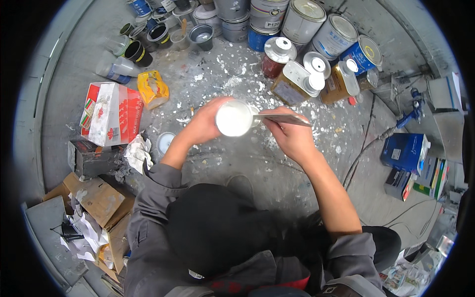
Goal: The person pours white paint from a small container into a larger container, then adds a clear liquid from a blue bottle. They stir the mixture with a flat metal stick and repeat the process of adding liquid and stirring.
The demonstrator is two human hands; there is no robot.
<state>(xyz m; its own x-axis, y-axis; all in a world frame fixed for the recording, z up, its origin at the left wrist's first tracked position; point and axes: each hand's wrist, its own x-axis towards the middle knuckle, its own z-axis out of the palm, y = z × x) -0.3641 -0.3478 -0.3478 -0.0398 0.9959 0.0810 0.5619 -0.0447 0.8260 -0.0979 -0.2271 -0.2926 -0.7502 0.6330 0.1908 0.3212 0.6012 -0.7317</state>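
Note:
A cup of white paint [234, 118] is upright in my left hand [204, 121], whose fingers wrap round its left side. Across from it, my right hand [293, 139] is closed on a flat grey strip [287, 119], seen nearly edge-on; it looks like a mixing stick. The strip's left end meets a small whitish patch at the cup's right side, and I cannot make out what that patch is. Both hands are above the paint-spattered floor [225, 171]. By my left wrist lies a round white lid or tub [166, 142].
Paint cans [303, 17] and metal solvent tins [297, 84] crowd the far side. Used mixing cups [138, 53] stand far left. A red-and-white box [111, 114], crumpled paper [138, 152] and an open carton [99, 203] lie left. At right are a spray gun [414, 111], its hose and a blue tin [403, 152].

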